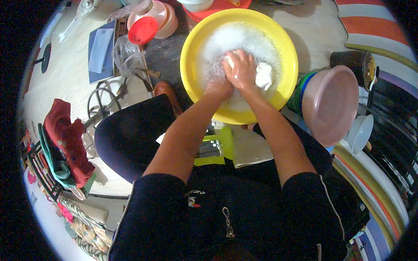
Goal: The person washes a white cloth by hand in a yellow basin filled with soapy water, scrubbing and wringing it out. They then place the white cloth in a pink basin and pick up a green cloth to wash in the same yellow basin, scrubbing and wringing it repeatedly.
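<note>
While suds [226, 37] float in the yellow basin [189, 65], left hand [221, 88] lies half-sunk, grasp hidden | right hand [241, 70] curled, grasp unclear | white cloth [264, 76] alongside

Indoor light, fairly bright around the right hand [242, 73] and its wet fingers [238, 57], which carry small glints. Just above them, the suds [224, 38] glare nearly white, losing detail. The yellow basin [186, 71] encircling the fingers looks vivid and evenly lit; beyond its rim, to their right, soft shade dulls the floor [307, 32]. Well below the fingers, the dark shirt [261, 204] sinks toward black. Far right, striped fabric [374, 28] bends with the fisheye curve, and black corners surround the round view, speckled with grain. Things far to the fingers' lower left look soft and smeared. The light's source cannot be told.
</note>
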{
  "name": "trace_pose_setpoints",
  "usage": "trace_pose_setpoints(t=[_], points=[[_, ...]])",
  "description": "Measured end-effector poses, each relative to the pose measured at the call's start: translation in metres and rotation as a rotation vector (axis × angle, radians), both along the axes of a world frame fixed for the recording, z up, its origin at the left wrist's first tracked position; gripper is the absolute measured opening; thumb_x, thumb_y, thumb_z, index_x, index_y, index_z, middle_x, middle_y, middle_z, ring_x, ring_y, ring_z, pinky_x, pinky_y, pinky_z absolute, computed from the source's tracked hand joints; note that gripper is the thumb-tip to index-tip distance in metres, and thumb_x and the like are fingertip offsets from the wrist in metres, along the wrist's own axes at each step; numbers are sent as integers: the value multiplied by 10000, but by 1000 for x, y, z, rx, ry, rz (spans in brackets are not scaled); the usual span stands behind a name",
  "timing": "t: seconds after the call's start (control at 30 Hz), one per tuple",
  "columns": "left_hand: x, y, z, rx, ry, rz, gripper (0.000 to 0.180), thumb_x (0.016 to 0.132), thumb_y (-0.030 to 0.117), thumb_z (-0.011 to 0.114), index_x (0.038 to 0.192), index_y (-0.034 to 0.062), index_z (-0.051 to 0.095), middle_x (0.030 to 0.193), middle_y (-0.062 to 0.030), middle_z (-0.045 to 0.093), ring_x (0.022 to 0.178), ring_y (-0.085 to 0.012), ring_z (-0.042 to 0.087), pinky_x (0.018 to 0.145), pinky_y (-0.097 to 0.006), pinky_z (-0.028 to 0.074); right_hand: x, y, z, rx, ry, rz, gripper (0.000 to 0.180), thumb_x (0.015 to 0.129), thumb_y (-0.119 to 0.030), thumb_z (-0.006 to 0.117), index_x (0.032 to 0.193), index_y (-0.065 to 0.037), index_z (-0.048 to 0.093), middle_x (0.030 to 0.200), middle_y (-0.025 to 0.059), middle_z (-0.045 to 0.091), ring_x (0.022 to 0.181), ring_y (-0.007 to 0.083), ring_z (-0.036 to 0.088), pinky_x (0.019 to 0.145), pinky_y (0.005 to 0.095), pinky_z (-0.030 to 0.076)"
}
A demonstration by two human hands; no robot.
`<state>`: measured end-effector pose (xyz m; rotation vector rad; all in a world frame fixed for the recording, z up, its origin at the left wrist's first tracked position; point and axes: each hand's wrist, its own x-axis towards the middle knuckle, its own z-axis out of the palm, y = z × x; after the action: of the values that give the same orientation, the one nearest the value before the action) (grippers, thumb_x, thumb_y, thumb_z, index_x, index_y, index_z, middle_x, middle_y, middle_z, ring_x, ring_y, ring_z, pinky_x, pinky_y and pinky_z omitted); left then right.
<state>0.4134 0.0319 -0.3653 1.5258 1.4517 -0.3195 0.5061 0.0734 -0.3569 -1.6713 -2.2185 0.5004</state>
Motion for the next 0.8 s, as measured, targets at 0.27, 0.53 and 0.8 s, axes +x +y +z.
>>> trace_pose_setpoints(t=[0.27, 0.53, 0.8], points=[[0, -11, 18, 312, 11, 30, 381, 806, 171, 436, 1141, 7, 518, 1248, -207, 435, 1192, -347, 376, 1001, -458, 263, 46, 87, -83, -395, -11, 10, 323, 745, -299, 570, 957, -58, 611, 945, 204, 599, 851, 389, 562, 777, 418, 448], [-11, -7, 4, -58, -29, -143, 335, 811, 188, 451, 1071, 20, 578, 1063, -207, 574, 1029, -328, 537, 917, -404, 382, 43, 3, 52, -49, 325, 176, 311, 681, -167, 676, 965, -66, 604, 1115, 121, 510, 1037, 279, 486, 886, 375, 382], [3, -28, -57, 50, -144, 444, 543, 861, 319, 411, 1296, 4, 338, 1350, -218, 296, 1216, -326, 360, 1002, -423, 280, 1, -9, -30, 148, 65, 105, 273, 736, -298, 608, 971, -162, 621, 1126, 99, 516, 976, 329, 510, 879, 477, 373]])
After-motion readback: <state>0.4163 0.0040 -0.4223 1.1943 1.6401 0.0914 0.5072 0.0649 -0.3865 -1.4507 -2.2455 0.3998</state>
